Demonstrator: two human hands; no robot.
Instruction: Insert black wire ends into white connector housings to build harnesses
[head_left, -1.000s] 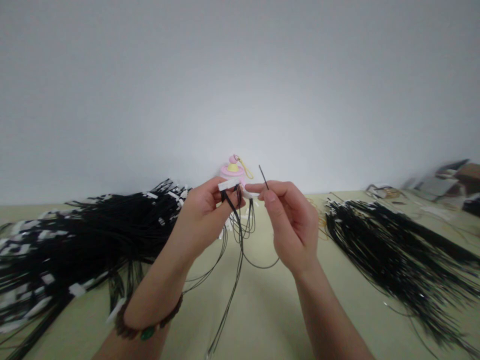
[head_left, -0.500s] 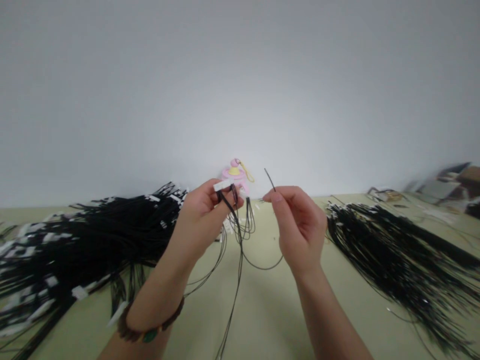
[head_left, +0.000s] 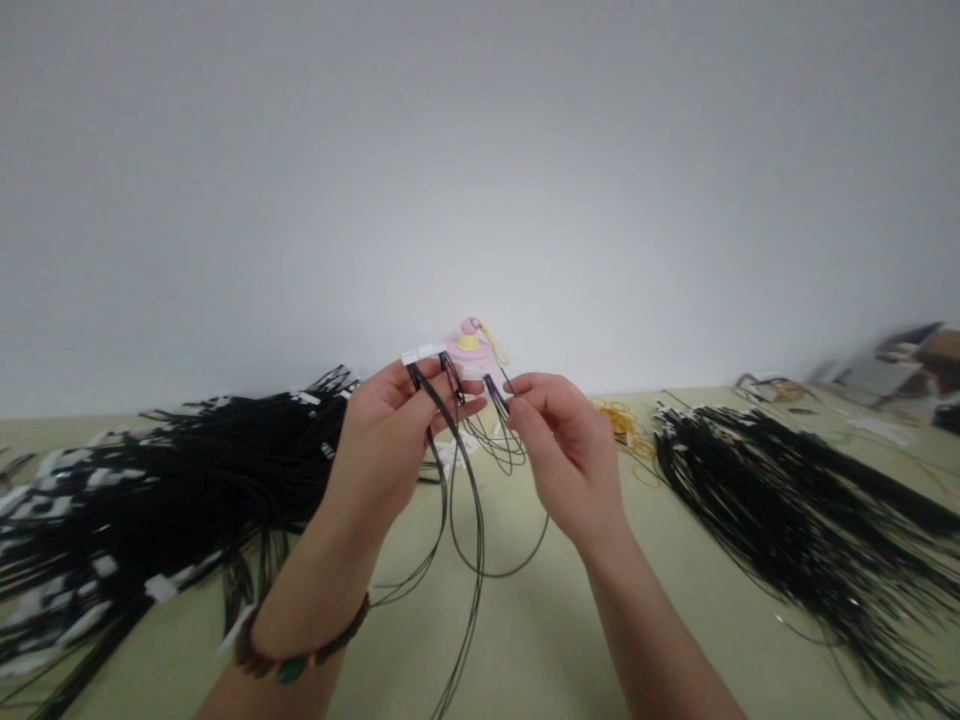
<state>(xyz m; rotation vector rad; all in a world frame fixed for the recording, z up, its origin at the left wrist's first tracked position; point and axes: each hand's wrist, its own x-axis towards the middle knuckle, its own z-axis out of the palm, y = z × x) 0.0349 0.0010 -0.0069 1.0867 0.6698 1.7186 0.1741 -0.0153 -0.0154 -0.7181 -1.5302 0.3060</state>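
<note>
My left hand (head_left: pixel 386 435), closed with a brown beaded bracelet at its wrist, grips a wire harness (head_left: pixel 478 495) by its connector end. A white connector (head_left: pixel 424 354) sticks out above the thumb. Just right of the fingertips, a second white connector (head_left: pixel 472 374) has several thin black wires looping down from it. My right hand (head_left: pixel 571 455) pinches a single black wire (head_left: pixel 506 379) between thumb and forefinger, close beside that second connector. Whether the wire's tip touches the connector cannot be made out.
A large pile of black cables with white connectors (head_left: pixel 247 470) lies to the left. More black wires (head_left: pixel 795 520) are spread at the right, near a yellow wire tangle (head_left: pixel 630 430). A pink and yellow object (head_left: pixel 469 342) stands behind my hands, against the wall (head_left: pixel 480 180).
My right hand has moved left with the wire, close to the second connector. My left hand has shifted slightly left and turned, bringing the connectors apart. The yellow tangle has come into view.
</note>
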